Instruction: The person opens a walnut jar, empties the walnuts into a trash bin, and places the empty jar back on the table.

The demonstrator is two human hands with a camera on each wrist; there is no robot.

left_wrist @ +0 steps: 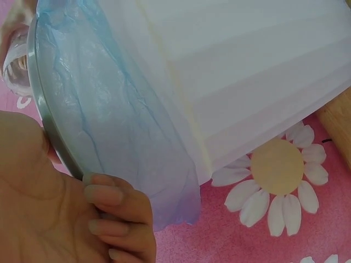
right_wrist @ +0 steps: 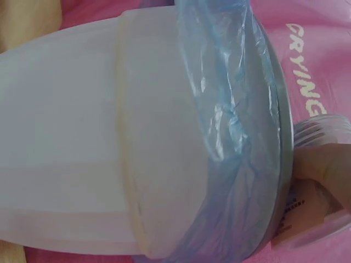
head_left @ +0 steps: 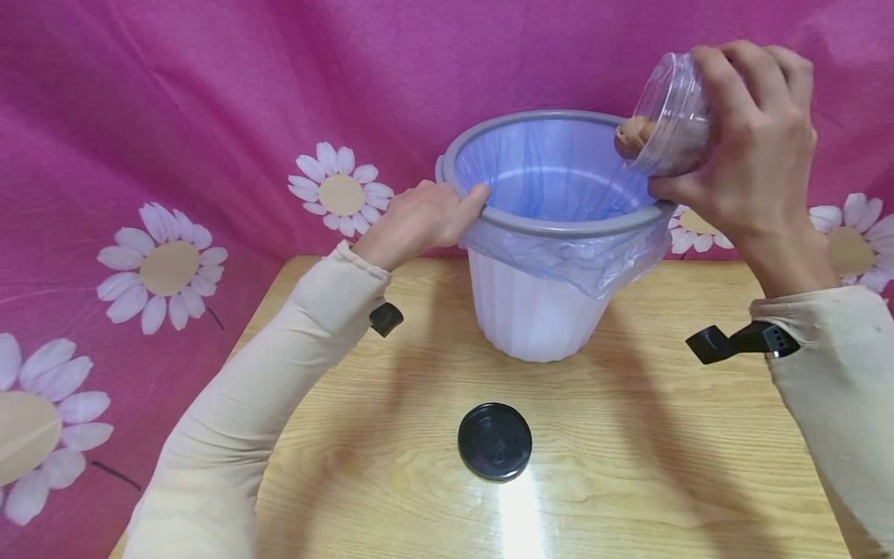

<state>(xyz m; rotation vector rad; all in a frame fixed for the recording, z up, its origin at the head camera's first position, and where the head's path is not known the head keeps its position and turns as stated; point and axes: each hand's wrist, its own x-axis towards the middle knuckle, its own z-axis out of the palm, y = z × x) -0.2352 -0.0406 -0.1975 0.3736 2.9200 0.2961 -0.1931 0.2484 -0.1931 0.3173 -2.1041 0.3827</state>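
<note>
Right hand (head_left: 750, 155) is gripping a clear plastic jar (head_left: 672, 116), tilting its mouth over the grey-rimmed white plastic bin lined with a blue bag (head_left: 538, 310) just beneath it, while left hand (head_left: 419, 221) is clasping the bin's near rim, a black round lid (head_left: 494, 441) lying below both hands.

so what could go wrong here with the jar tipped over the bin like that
1. The jar is tilted at the bin's far right rim, with brown contents at its mouth; some might drop outside onto the table.
2. The left hand grips only the rim and the blue liner; a tug could pull the liner loose or tip the light bin.
3. The black lid lies in front of the bin, where a sleeve could knock it.
</note>
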